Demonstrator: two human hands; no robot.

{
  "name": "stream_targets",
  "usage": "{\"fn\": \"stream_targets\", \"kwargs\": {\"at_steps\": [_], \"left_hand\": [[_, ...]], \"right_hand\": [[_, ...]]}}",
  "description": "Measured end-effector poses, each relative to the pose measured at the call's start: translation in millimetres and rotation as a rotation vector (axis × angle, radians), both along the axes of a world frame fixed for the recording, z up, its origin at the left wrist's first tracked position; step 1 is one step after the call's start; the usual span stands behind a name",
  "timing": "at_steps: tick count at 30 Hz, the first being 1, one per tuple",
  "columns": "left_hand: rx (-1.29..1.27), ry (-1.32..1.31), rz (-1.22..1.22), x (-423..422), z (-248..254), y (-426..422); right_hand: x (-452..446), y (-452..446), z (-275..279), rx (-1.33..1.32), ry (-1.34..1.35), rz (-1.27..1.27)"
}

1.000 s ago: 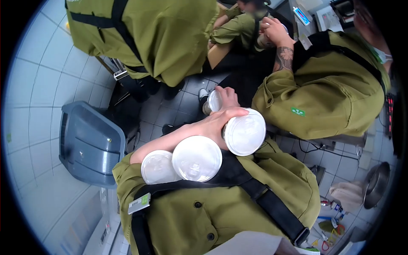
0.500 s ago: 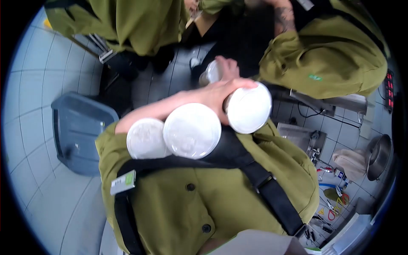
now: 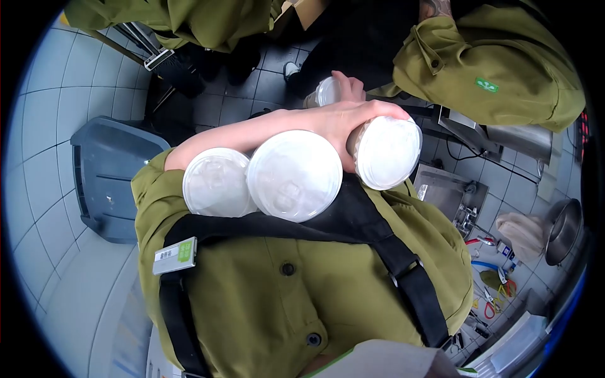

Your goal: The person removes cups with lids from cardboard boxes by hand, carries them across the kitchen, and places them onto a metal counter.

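My left hand (image 3: 343, 129) reaches across my chest, its fingers closed round a lidded cup (image 3: 389, 153) with a white round top and a patterned beige side. Between the left forearm and my chest strap sit two more lidded cups, a large one (image 3: 294, 176) and a smaller one (image 3: 217, 183), seen from above. Beyond, my right hand (image 3: 350, 87) has its fingers curled round a further lidded cup (image 3: 326, 92), tilted sideways. The right forearm is hidden behind the cup in my left hand.
A blue-grey bin (image 3: 116, 179) stands at the left. Two people in olive shirts are ahead, one sleeve (image 3: 479, 69) close on the right. A metal sink (image 3: 444, 189), a steel bowl (image 3: 563, 233) and tools (image 3: 501, 293) lie to the right; a cardboard box (image 3: 307, 11) shows ahead.
My hands and the cups have shifted slightly up and to the right in view. The cup in my left hand tilts more. The person on the left has moved upward in view.
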State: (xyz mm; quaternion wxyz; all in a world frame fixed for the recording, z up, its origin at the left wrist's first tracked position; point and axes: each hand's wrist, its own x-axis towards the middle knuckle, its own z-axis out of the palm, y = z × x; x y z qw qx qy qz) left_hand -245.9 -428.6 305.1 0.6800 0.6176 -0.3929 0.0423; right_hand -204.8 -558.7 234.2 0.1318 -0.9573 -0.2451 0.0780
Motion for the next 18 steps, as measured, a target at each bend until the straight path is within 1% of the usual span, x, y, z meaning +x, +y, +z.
{"fn": "stream_targets", "kwargs": {"at_steps": [3, 6, 9, 10, 11, 13, 18], "left_hand": [[-0.022, -0.012, 0.004, -2.4, -0.6, -1.2], [-0.008, 0.031, 0.015, -5.6, -0.6, -0.5], [0.044, 0.114, 0.026, -9.3, -0.6, 1.3], [-0.013, 0.075, 0.019, -7.6, -1.9, 0.1], [0.04, 0.065, 0.064, -9.5, -4.1, 1.0], [0.071, 0.07, 0.081, -12.5, -3.1, -2.0], [-0.03, 0.084, 0.024, -10.7, -8.7, -0.8]], "right_hand": [[-1.0, -11.5, -17.9, 0.085, -0.048, 0.07], [-5.8, -10.5, -21.1, 0.026, -0.102, 0.137], [-11.4, -2.8, -24.2, 0.014, -0.046, 0.109], [-11.6, 1.2, -21.0, 0.016, -0.034, 0.103], [-12.9, 2.6, -19.7, 0.013, -0.023, 0.102], [-14.8, 3.0, -16.8, 0.003, -0.015, 0.093], [-15.0, 4.6, -17.9, -0.021, -0.002, 0.084]]}}
